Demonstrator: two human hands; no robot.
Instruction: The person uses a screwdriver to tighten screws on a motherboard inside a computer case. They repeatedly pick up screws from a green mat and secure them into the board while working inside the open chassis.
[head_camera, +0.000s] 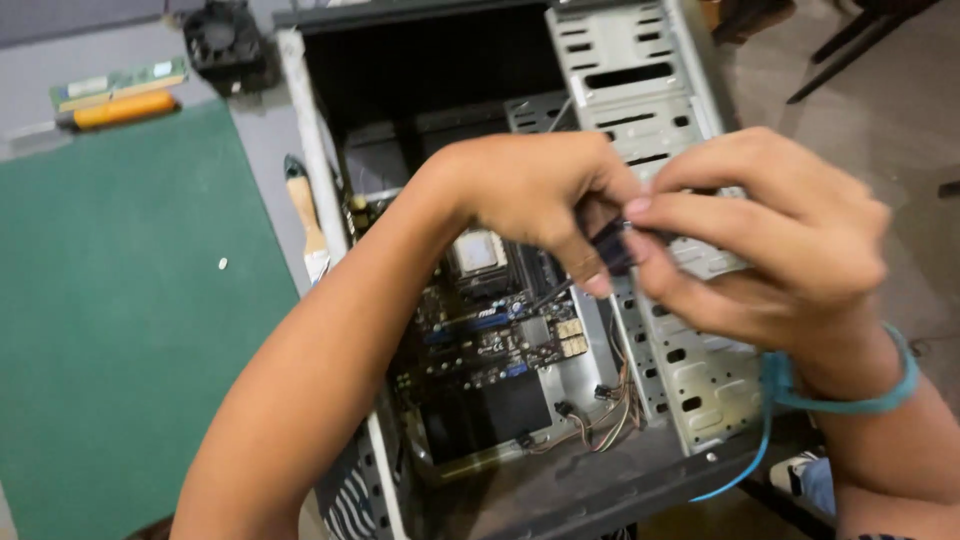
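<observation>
An open computer case (320, 180) lies on its side, with the motherboard (490, 340) exposed inside. Both hands meet above it. My left hand (530, 195) and my right hand (770, 235) pinch a small black cable connector (612, 245) between their fingertips, just over the metal drive cage (690, 370). A thin dark cable runs from the connector down toward the board. My right wrist wears a teal strap (880, 395) with a blue cord hanging from it.
A green mat (120, 320) covers the table at left, with a tiny white screw (222, 264) on it. A brush (305, 215) lies beside the case. At the far left back sit a memory stick (120, 85), an orange-handled tool (125, 110) and a black fan (225, 40).
</observation>
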